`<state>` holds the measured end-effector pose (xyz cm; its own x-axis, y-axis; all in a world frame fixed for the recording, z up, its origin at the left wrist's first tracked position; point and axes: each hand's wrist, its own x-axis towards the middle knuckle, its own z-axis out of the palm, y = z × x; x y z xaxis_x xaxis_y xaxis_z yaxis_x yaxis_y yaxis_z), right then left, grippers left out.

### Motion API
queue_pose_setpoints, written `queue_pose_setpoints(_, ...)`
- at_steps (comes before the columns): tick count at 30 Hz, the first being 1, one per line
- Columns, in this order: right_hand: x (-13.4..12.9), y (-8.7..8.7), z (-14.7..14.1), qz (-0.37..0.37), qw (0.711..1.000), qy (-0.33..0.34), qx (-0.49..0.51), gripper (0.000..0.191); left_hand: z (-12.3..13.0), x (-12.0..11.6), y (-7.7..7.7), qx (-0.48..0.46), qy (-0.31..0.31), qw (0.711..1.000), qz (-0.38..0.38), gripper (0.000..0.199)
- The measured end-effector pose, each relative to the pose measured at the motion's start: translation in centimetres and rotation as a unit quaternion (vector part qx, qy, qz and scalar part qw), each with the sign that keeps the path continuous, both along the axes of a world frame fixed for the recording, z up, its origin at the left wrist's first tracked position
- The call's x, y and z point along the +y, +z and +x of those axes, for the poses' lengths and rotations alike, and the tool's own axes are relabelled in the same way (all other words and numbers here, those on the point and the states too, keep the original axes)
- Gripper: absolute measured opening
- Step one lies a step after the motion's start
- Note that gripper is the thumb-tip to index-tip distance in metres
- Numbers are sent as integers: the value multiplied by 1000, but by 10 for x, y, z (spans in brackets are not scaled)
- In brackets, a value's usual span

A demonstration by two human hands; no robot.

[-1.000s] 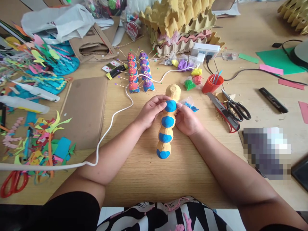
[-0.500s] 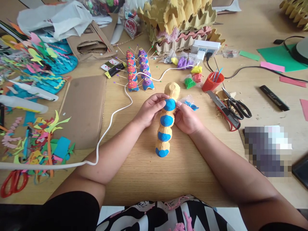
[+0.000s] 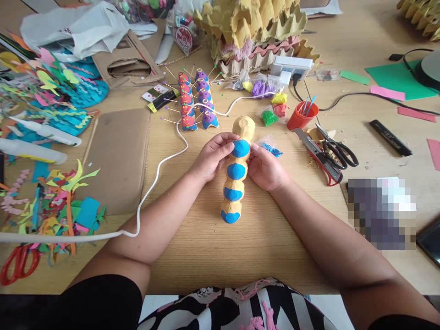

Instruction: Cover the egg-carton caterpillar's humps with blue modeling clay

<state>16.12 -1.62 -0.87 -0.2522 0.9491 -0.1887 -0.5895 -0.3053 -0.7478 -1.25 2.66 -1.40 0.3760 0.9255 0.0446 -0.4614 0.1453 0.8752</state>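
Between my hands is a strip of yellow egg-carton cups (image 3: 234, 183), running lengthwise toward me, with blue clay patches on several cups and a bare yellow cup at the far end. My left hand (image 3: 215, 156) grips its left edge, thumb by the farthest blue patch. On the opposite edge my right hand (image 3: 266, 167) holds the same strip, thumb and finger pressed near that patch. The undersides of the fingers are hidden. Just beyond my right hand lies a small bag of blue clay (image 3: 271, 147).
Finished red and purple egg-carton strips (image 3: 187, 101) stand ahead, bristling with pins. A white cable (image 3: 158, 172) crosses on the left by a cardboard sheet (image 3: 120, 160). A box cutter (image 3: 318, 156), black scissors (image 3: 338, 149) and an orange cup (image 3: 302, 114) sit to the right.
The view has shifted very slightly. Both hands keep the same hold on the egg-carton strip, and the blue patches look the same.
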Motion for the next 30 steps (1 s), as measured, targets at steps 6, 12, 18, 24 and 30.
queue_pose_setpoints(6, 0, -3, 1, 16, 1000, 2, 8, 38, 0, 0, 0, 4, 4, 1000, -9, 52)
queue_pose_setpoints(12, -1, 1, 0, 1, 1000, -2, 1, 35, 0, -2, 4, 3, 17, 1000, -15, 53)
queue_pose_setpoints(18, -1, 5, -1, -36, 999, -16, 10, 25, 0, -5, 9, 9, 26, 999, -27, 53)
queue_pose_setpoints(24, -3, 4, -3, -20, 999, -32, -2, 34, 0, -6, 11, 6, 15, 1000, -17, 45)
queue_pose_setpoints(30, -3, 4, -4, 6, 999, -36, -5, 44, 0, -6, 12, 22, 22, 999, -19, 47)
